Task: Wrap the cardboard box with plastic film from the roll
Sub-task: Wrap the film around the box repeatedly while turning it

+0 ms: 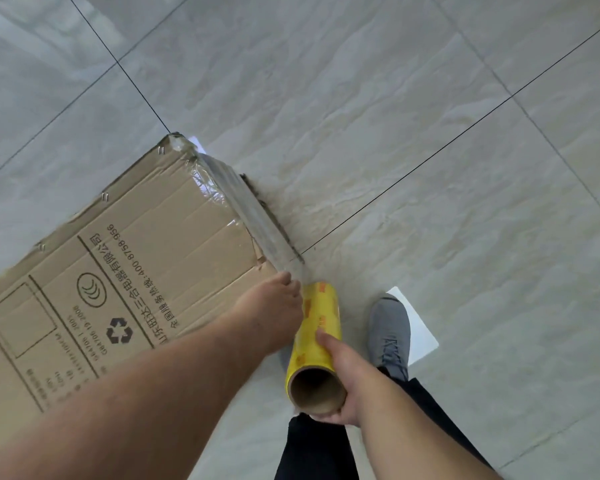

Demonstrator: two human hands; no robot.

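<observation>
Cardboard box (125, 271) runs off the left edge, its far-left end unseen; small print at its lower left too blurred to read. Left hand (274, 313) fingertips hidden behind the roll (317, 344), grip can't be told. Film (243, 202) along the box's right edge is clear, extent hard to trace. White sheet (420, 327) partly covered by grey shoe (388, 336). Second white piece (196, 142) mostly hidden behind the box's far corner.

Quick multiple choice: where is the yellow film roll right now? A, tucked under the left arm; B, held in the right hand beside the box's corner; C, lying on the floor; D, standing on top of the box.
B: the right hand grips the yellow film roll near its open cardboard core, off the floor, beside the corner of the cardboard box.
</observation>
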